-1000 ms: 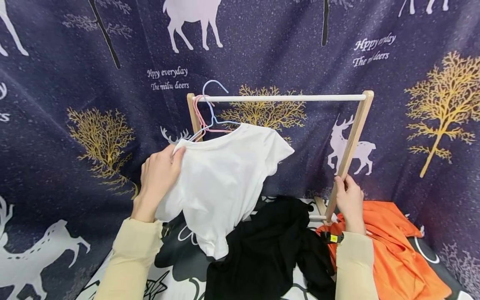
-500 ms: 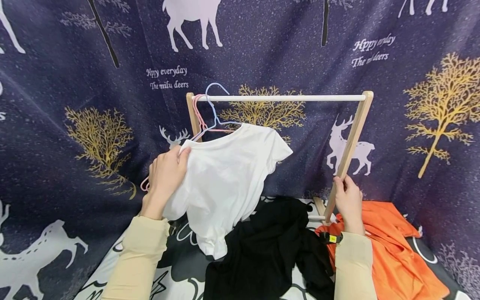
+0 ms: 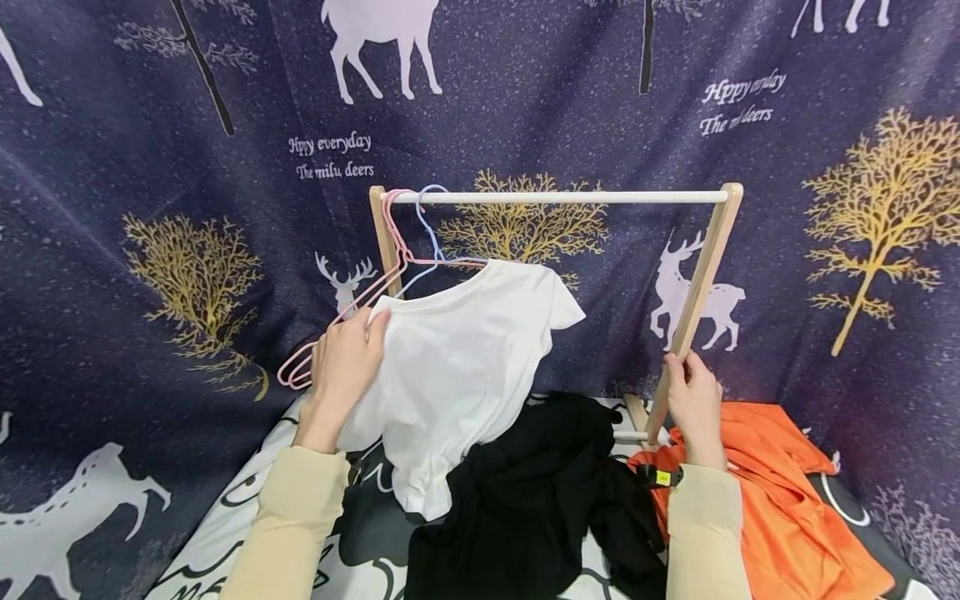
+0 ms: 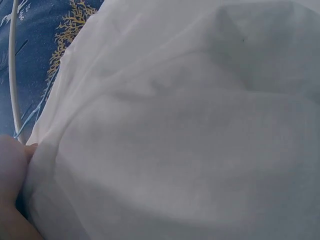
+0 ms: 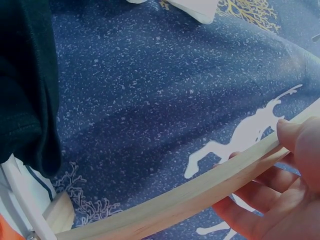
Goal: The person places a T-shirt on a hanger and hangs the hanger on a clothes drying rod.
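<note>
A: Item count and grip status?
B: One white shirt, one blue hanger at neckline, below left half of one white bar; left hand pinching shirt near neckline; right hand grasping one wooden post
A: Remaining items?
B: At least two pink hangers; below, one black garment, one orange garment

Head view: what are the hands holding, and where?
The left hand grips the white short-sleeved cloth shirt at one end of its neckline; the right hand grips the pale wooden rack post below its middle.
</note>
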The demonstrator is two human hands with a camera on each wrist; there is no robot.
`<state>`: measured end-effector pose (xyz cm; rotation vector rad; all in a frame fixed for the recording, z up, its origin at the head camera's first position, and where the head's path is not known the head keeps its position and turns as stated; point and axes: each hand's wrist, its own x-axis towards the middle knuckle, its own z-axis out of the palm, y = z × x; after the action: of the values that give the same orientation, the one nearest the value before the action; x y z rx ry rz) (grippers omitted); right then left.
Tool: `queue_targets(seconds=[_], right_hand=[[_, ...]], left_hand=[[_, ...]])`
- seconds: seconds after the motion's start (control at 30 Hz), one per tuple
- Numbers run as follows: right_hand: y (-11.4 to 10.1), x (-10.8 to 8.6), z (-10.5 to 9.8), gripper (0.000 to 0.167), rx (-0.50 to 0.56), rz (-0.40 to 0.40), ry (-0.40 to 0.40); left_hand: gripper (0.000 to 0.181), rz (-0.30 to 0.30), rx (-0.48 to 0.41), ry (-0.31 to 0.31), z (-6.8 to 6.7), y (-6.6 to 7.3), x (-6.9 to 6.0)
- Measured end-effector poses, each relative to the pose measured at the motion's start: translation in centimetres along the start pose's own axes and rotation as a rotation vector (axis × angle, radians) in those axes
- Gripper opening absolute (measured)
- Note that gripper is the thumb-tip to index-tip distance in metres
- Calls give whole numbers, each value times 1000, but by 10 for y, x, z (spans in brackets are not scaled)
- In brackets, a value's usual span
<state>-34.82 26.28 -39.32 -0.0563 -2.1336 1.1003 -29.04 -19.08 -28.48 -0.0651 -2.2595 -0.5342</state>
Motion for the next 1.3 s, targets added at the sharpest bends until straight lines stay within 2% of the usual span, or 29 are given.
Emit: queue_targets(seconds=[0.17, 0.33, 0.5, 0.63, 0.73, 0.87, 1.3], right_hand=[[1, 0, 0, 34, 5, 2, 0], [2, 0, 1, 36, 17, 6, -7], [1, -1, 0, 37, 28, 16, -15], [0, -1, 0, 35, 29, 17, -7], [0, -1, 0, 36, 28, 19, -7], [1, -2, -1, 37, 38, 35, -19], [2, -1, 1, 36, 48, 28, -15]], left_hand=[[44, -14, -9, -6, 4, -1, -4], [42, 8, -23, -11, 3, -2, -4], [46, 40, 7, -36, -1, -3, -4], [59, 81, 47, 9, -4, -4, -4], [62, 94, 66, 53, -6, -6, -5], [59, 78, 75, 63, -7, -10, -7], [52, 24, 55, 16, -12, -19, -8]])
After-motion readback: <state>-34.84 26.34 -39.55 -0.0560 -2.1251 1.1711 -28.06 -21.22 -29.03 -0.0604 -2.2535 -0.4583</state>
